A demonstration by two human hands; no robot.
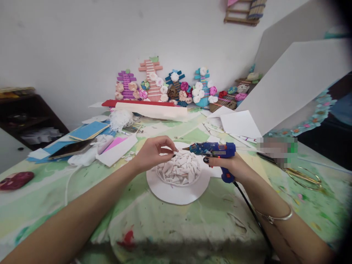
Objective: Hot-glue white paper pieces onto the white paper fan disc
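In my right hand [229,165] is a blue hot glue gun [211,149], its nozzle pointing left and its black cord trailing down beside my forearm. My left hand [155,152] pinches a small white piece [176,151] between thumb and finger, close to the nozzle tip. Below both hands lies a round white card [178,196]. A low rim on the card surrounds a heap of white folded paper pieces [180,170]. A clear glue stick [246,148] sticks out of the gun's back end.
Decorated stick crafts [151,79] with paper flowers lean on the wall. Red and cream paper rolls [151,110] lie before them. Blue sheets [88,131], a phone [71,147] and a white power strip [89,150] are left. Gold-handled scissors [305,178] and a large white board [297,80] are right.
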